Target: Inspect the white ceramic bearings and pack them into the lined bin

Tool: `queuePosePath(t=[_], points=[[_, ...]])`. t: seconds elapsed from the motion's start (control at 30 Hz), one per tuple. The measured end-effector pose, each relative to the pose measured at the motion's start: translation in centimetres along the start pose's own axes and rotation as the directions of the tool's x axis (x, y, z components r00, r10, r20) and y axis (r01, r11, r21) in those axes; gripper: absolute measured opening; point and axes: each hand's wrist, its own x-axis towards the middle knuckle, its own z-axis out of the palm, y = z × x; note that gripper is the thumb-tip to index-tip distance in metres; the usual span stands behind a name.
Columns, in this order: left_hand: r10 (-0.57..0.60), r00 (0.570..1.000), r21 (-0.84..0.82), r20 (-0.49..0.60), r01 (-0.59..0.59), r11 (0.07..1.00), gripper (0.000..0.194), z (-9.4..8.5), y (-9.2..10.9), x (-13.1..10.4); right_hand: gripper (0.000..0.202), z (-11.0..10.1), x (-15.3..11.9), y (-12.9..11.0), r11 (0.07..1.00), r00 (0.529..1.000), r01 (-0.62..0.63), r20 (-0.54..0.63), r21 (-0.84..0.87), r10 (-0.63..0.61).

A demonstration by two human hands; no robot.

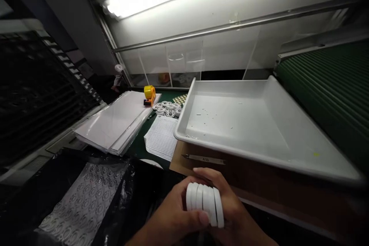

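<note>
Between my two hands is a row of several white round plastic pieces [203, 201], standing on edge side by side. My left hand [175, 213] closes on the row from the left, its thumb across the lower front. Around the right side curls my right hand [232, 203], with a finger reaching over the top. The faces of the pieces are turned away, so I cannot tell whether they are rings or discs. In front of my hands is a brown cardboard surface [177, 158] carrying tweezers labelled A16 [206, 159].
A large white tray [245, 148] with small white scraps stands ahead. Left of it are white rings [170, 112], a printed sheet [161, 138], a tape dispenser [150, 96] and stacked white sheets [115, 119]. A clear moulded tray [86, 203] lies in black plastic, lower left. A green ribbed surface [331, 84] flanks the right.
</note>
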Motion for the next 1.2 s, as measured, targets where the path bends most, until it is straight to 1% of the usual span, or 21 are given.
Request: queuePosePath(t=[0.07, 0.2, 0.3, 0.4, 0.53, 0.57, 0.63, 0.7, 0.77, 0.83, 0.87, 0.93, 1.0, 1.03, 1.1, 1.13, 1.2], points=[[-0.041, 0.999, 0.035, -0.031, 0.042, 0.998, 0.072, 0.7, 0.7, -0.4, 0.068, -0.4, 0.7, -1.0, 1.0, 1.0, 0.002, 0.03, -0.004, -0.002], [-0.085, 0.988, 0.126, -0.13, 0.102, 0.987, 0.07, 1.8, 1.4, -1.3, 0.068, -0.7, 1.4, -2.6, 0.987, 0.985, -0.133, 0.124, 0.092, 0.121], [-0.096, 0.986, 0.148, -0.135, 0.116, 0.982, 0.067, 2.4, 1.7, -1.8, 0.067, -1.1, 1.2, -3.3, 0.976, 0.976, -0.159, 0.176, 0.148, 0.132], [-0.114, 0.988, 0.08, -0.103, 0.123, 0.989, 0.066, 2.8, 2.2, -2.0, 0.064, -1.4, 1.3, -3.8, 0.979, 0.976, -0.158, 0.17, 0.132, 0.134], [-0.106, 0.99, 0.004, -0.093, 0.107, 0.994, 0.062, 2.6, 2.4, -2.2, 0.047, -1.6, 2.0, -4.6, 0.971, 0.972, -0.188, 0.167, 0.146, 0.163], [-0.1, 0.99, -0.017, -0.094, 0.099, 0.995, 0.061, 2.5, 2.3, -2.2, 0.046, -1.6, 2.2, -4.8, 0.965, 0.969, -0.203, 0.174, 0.163, 0.175], [-0.099, 0.992, -0.081, -0.074, 0.093, 0.992, 0.061, 2.3, 2.1, -2.4, 0.053, -1.9, 2.2, -5.2, 0.947, 0.961, -0.244, 0.186, 0.208, 0.206], [-0.098, 0.995, -0.17, -0.016, 0.093, 0.981, 0.063, 2.2, 1.7, -2.7, 0.06, -2.3, 1.9, -5.6, 0.913, 0.943, -0.313, 0.204, 0.262, 0.265], [-0.097, 0.994, -0.256, 0.044, 0.105, 0.961, 0.065, 2.2, 1.5, -2.9, 0.062, -2.5, 1.4, -6.1, 0.864, 0.916, -0.393, 0.218, 0.314, 0.337], [-0.1, 0.992, -0.304, 0.072, 0.117, 0.945, 0.066, 2.2, 1.4, -3.1, 0.062, -2.4, 1.0, -6.6, 0.834, 0.905, -0.425, 0.188, 0.352, 0.382], [-0.096, 0.992, -0.321, 0.084, 0.118, 0.94, 0.067, 2.2, 1.3, -3.2, 0.062, -2.3, 0.9, -6.9, 0.833, 0.911, -0.412, 0.156, 0.369, 0.382], [-0.046, 0.993, -0.352, 0.108, 0.082, 0.932, 0.065, 2.2, 1.2, -3.3, 0.059, -1.9, 0.8, -7.3, 0.841, 0.927, -0.37, 0.088, 0.396, 0.366], [0.015, 0.992, -0.385, 0.123, 0.034, 0.922, 0.06, 2.1, 1.0, -3.3, 0.059, -1.5, 0.6, -7.3, 0.831, 0.923, -0.368, 0.051, 0.418, 0.382], [0.034, 0.992, -0.391, 0.123, 0.017, 0.92, 0.059, 2.1, 0.9, -3.3, 0.061, -1.4, 0.3, -7.1, 0.815, 0.909, -0.392, 0.039, 0.428, 0.416], [0.036, 0.991, -0.389, 0.125, 0.016, 0.921, 0.06, 2.0, 0.5, -3.1, 0.066, -1.7, -0.7, -6.3, 0.796, 0.872, -0.433, -0.025, 0.423, 0.488], [0.041, 0.991, -0.396, 0.127, 0.013, 0.918, 0.061, 2.0, 0.2, -2.9, 0.065, -2.0, -1.3, -5.7, 0.803, 0.861, -0.44, -0.066, 0.402, 0.505], [0.071, 0.987, -0.417, 0.144, -0.004, 0.909, 0.063, 1.9, -0.3, -2.5, 0.061, -2.7, -2.3, -4.6, 0.838, 0.858, -0.434, -0.133, 0.332, 0.497]])
